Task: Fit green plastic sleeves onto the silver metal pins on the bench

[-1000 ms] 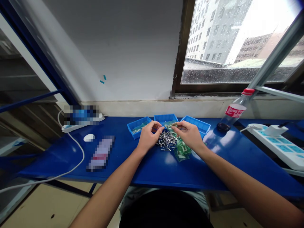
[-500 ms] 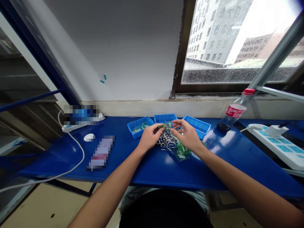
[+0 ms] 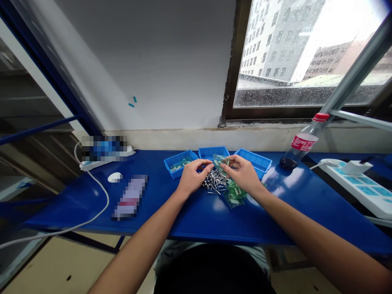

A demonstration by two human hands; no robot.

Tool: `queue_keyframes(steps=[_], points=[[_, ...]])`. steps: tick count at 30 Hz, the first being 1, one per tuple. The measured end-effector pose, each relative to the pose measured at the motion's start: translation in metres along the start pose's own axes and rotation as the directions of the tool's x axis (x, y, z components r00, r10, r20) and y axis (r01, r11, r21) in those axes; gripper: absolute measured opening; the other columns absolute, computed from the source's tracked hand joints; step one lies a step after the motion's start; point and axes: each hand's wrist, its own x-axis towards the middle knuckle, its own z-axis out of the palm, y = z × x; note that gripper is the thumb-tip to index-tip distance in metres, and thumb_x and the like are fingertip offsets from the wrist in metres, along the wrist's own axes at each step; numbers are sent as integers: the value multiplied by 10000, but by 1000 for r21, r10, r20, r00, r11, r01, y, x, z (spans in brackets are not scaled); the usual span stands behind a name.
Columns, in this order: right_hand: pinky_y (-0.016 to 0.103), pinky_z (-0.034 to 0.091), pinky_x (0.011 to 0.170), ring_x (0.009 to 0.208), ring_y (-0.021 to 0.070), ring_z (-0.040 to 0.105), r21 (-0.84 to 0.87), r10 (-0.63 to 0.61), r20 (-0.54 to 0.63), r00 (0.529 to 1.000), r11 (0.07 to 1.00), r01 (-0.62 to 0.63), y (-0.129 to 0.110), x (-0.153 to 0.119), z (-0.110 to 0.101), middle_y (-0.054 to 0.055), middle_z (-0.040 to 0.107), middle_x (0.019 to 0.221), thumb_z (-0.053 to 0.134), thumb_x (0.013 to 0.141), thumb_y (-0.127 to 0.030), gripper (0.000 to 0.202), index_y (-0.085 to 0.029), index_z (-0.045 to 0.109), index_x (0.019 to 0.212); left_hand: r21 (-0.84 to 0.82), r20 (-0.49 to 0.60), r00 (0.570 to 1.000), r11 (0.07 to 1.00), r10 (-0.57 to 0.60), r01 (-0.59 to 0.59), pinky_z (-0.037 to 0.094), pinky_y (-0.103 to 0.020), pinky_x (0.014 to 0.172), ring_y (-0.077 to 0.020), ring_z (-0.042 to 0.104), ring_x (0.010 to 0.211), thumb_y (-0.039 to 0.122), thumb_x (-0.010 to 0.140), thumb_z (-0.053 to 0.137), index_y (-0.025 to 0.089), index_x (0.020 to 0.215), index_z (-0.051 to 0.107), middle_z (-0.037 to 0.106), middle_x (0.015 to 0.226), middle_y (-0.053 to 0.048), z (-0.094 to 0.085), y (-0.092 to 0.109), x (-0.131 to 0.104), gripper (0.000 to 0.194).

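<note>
A small clear green bag (image 3: 219, 161) with pale pieces in it is pinched in my right hand (image 3: 242, 173). My left hand (image 3: 193, 177) is beside it on the left, thumb and forefinger nearly together; whether they grip anything is too small to tell. Below my hands lies a pile of silver screws or rivets (image 3: 216, 182). More green bags (image 3: 235, 195) lie right of the pile, partly under my right hand. Behind are three blue trays: the left tray (image 3: 174, 175) holds similar bags, while the middle tray (image 3: 213, 151) and right tray (image 3: 262, 161) are partly hidden by my hands.
A bottle with a red cap (image 3: 303, 143) stands at the back right, near a white power strip (image 3: 361, 185). To the left are a white mouse-like object (image 3: 114, 177), a blurred flat object (image 3: 131, 197), another power strip (image 3: 107, 158) and a white cable (image 3: 105, 204).
The bag between my hands has turned more upright and is now in my right hand's fingers. My left fingertips have shifted slightly and no longer plainly hold it.
</note>
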Motion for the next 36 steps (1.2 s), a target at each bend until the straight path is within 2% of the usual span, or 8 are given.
queue_keyframes(steps=[4,8,14,19,23,30,34,36], points=[[420,663,874,937,242,775,78,-9,148,989,997,-3,4,-2,3,108,757,1129,852,824,-403,422,-214,687,1162,-97,142,989,995,32,-18,633,-375,913,-263,752,1073,460,947,746,193,1259,761,769,1251,-115,1,3,-1,411],[447,653,941,1073,274,756,72,-30,171,985,997,17,6,-2,5,126,758,1174,834,847,-401,394,-212,699,1165,-22,98,995,1000,12,-10,613,-377,910,-259,742,1037,409,976,705,186,1201,789,782,1177,-115,1,-6,1,327],[395,639,801,984,257,722,-116,-91,-32,995,989,87,1,0,0,124,742,1083,799,884,-445,393,-191,686,1162,-126,86,994,989,-71,82,621,-398,921,-260,762,1010,408,948,742,186,1219,776,801,1156,-112,3,-17,2,352],[361,608,713,795,207,708,-87,-60,108,992,994,70,1,0,-1,85,759,984,767,910,-488,327,-196,746,1055,-252,147,982,956,-116,151,628,-406,932,-262,785,998,407,894,813,190,1346,689,816,1095,-102,4,-13,0,517],[353,590,669,682,190,702,-27,-10,107,994,1000,12,3,1,0,58,769,867,768,913,-493,312,-193,741,992,-298,111,986,942,-123,152,633,-396,924,-260,786,1008,399,896,809,166,1301,689,809,1107,-125,3,-9,1,483],[368,629,716,698,195,736,96,13,130,991,995,-25,3,1,2,60,794,886,844,840,-472,334,-190,736,983,-272,67,987,949,-147,160,638,-391,909,-252,789,979,379,890,812,159,1153,718,816,1048,-112,0,-8,4,355],[371,638,697,697,210,746,64,15,83,996,998,-20,3,2,0,65,790,866,831,855,-484,329,-198,719,973,-79,-46,995,993,-89,86,634,-368,851,-250,765,980,407,898,801,179,1084,725,789,1054,-103,0,-7,3,304],[380,645,698,690,214,747,36,15,48,999,999,-16,6,3,-1,71,789,875,813,873,-498,332,-202,709,980,-31,-42,997,998,-59,58,636,-364,831,-244,757,959,432,927,765,181,1051,736,776,1070,-105,0,-5,2,282]])
